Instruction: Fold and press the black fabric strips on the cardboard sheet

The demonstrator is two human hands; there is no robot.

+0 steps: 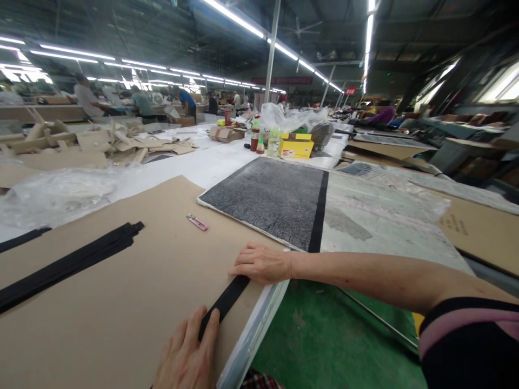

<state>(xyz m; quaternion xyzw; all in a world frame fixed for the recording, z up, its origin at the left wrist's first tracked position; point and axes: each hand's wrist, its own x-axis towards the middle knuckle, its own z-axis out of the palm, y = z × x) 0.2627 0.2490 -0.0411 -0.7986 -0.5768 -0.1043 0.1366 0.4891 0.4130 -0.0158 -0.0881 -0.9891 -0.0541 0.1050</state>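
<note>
A narrow black strip [229, 297] lies along the near right part of a large tan board [162, 302]. Over its near end my left hand [188, 346] rests palm down, fingers apart, with the strip passing under them. My right hand [261, 263] reaches in from the right, its fingers closed down on the strip's far end. Beyond the hands lies a pink-handled thread snipper [197, 222]. A bundle of black strips [68, 265] is stacked on the board to the left. Past my right hand is a dark grey textured panel [263, 197] with a black band along its right edge.
Clear plastic film [60, 192] and tan cut pieces [93, 143] lie at the far left. Bottles [260, 143] and a yellow box [296, 146] stand behind the panel. Green floor [324, 340] shows past the table's right edge. Several people work in the background.
</note>
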